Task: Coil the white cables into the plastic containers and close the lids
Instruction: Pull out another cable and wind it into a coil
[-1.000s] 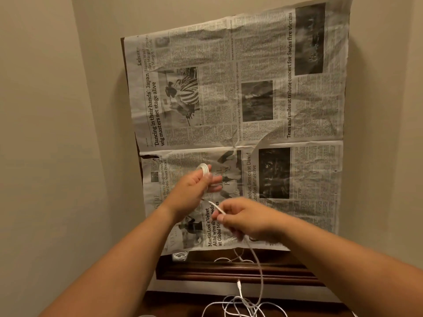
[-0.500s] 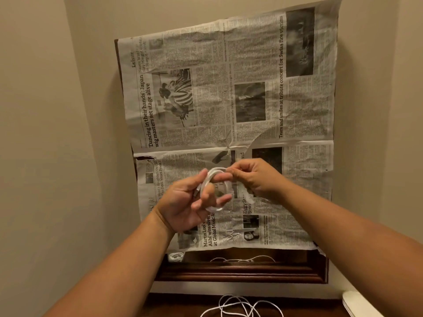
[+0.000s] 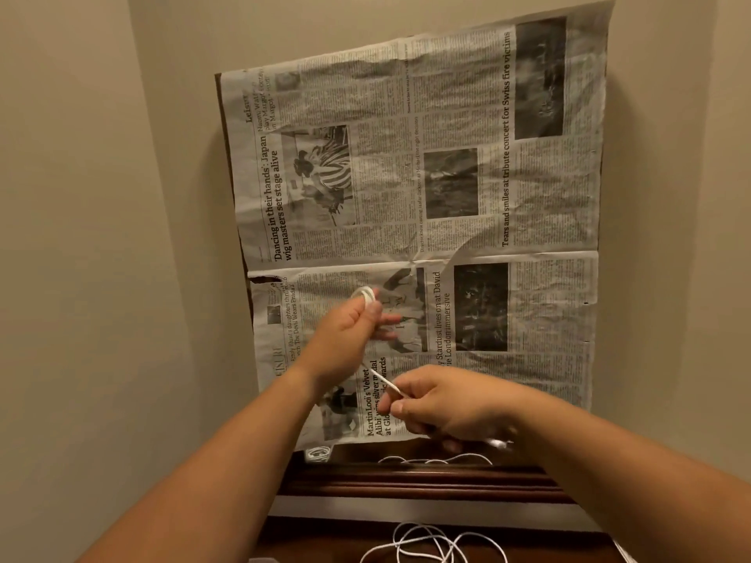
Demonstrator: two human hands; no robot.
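Head view showed the left hand (image 3: 345,335) pinching a small coil of thin white cable (image 3: 365,296), the right hand (image 3: 443,404) pinching its taut strand. It looked light, limp and springy, best gripped across the loops.

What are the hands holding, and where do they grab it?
One white cable. The left hand pinches its coiled loops; the right hand pinches the straight stretch just below.

crinkled matt newspaper (image 3: 426,205), smooth white plastic-coated cable (image 3: 384,381), and a glossy dark wood ledge (image 3: 406,479).
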